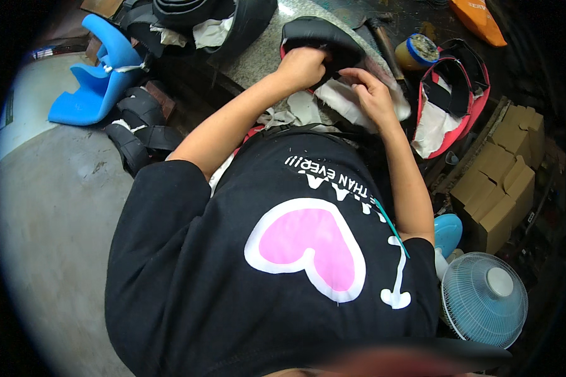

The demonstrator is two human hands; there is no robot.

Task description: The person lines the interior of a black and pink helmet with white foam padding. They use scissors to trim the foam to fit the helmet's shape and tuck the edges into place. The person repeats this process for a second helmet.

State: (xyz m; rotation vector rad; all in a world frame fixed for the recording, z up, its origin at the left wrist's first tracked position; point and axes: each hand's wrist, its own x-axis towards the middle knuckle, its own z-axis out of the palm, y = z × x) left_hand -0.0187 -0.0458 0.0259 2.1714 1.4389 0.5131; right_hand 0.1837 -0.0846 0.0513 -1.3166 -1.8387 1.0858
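Ahead of my body, a black padded, shoe-like piece (308, 32) with a red edge rests over a grey speckled slab. My left hand (303, 66) is closed at its near rim, fingertips partly hidden against the black material. To its right, my right hand (376, 95) has its index finger stretched toward the piece and its other fingers loosely bent, with nothing visible in them. White cloth (346, 103) hangs below the black piece, between my hands. Whether a thread or small part lies between the fingers is too small to see.
A hammer (383, 45) and a blue-rimmed jar (418, 50) stand right of the slab (248, 66). Beyond lie red-and-black strap pieces (465, 94), cardboard boxes (500, 182) and a fan (484, 298). On the left are a blue foam piece (97, 81) and black strap pieces (141, 119).
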